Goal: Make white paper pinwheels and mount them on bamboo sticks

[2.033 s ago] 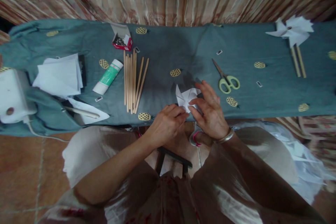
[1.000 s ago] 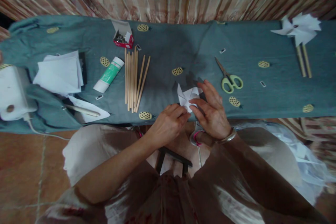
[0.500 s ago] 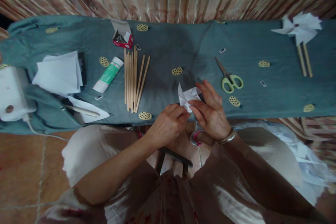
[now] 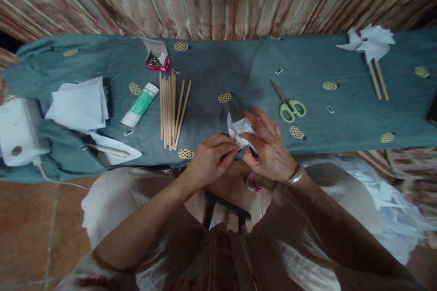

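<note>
A white paper pinwheel (image 4: 241,128), its blades partly folded in, is held between my hands just above the table's front edge. My left hand (image 4: 212,157) pinches its lower left edge with thumb and forefinger. From the other side my right hand (image 4: 271,150) grips it, thumb over the folded middle and fingers behind its right edge. Fingers hide part of the paper. Right of it lie scissors (image 4: 289,108) with light green handles, blades pointing away to the upper left. To the left several wooden sticks (image 4: 169,111) lie side by side.
A green and white glue tube (image 4: 140,104), an open red box (image 4: 157,60) of small metal pieces and a stack of white paper (image 4: 78,104) lie left. A white device (image 4: 21,132) with a cord stands at far left. Finished-looking pinwheels (image 4: 370,43) on sticks lie right.
The view has shifted slightly, so the table things appear a little lower and the right-hand ones further left. Both hands still hold the paper pinwheel; my left fingers have shifted a little on its edge.
</note>
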### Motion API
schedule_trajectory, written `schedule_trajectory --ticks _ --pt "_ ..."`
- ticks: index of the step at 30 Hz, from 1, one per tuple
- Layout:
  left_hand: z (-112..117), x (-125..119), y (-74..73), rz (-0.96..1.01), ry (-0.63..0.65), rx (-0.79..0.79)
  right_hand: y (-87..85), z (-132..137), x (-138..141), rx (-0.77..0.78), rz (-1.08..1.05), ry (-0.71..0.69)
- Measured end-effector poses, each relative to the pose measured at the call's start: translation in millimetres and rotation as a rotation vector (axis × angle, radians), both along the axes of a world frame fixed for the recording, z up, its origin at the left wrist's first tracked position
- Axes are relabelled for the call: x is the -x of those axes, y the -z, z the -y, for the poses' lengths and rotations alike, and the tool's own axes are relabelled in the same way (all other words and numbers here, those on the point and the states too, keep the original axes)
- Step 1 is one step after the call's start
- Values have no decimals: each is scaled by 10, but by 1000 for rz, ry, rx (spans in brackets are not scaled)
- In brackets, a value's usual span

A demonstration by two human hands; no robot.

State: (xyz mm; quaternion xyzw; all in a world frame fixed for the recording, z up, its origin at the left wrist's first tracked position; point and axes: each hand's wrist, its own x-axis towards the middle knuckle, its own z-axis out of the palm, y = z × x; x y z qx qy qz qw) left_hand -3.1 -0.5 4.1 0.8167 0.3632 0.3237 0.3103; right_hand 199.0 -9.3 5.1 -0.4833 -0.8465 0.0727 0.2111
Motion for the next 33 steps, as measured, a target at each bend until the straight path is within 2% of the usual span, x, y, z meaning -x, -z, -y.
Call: schedule_trajectory --ticks 6,10,13,25,30,33 --pt "-152 106 18 120 -243 241 -12 -57 10 26 -28 -18" --pt "-160 100 32 180 -314 419 3 -90 38 16 -17 -18" --pt "-157 92 23 218 -317 493 8 -102 53 -2 -26 -19" --pt "-210 106 48 295 -309 540 46 -132 56 -5 -83 -29" --pt "-213 81 38 401 -313 680 94 -154 76 -63 -67 -5" --pt "-207 58 1 488 -312 815 98 -159 89 -57 -81 16"
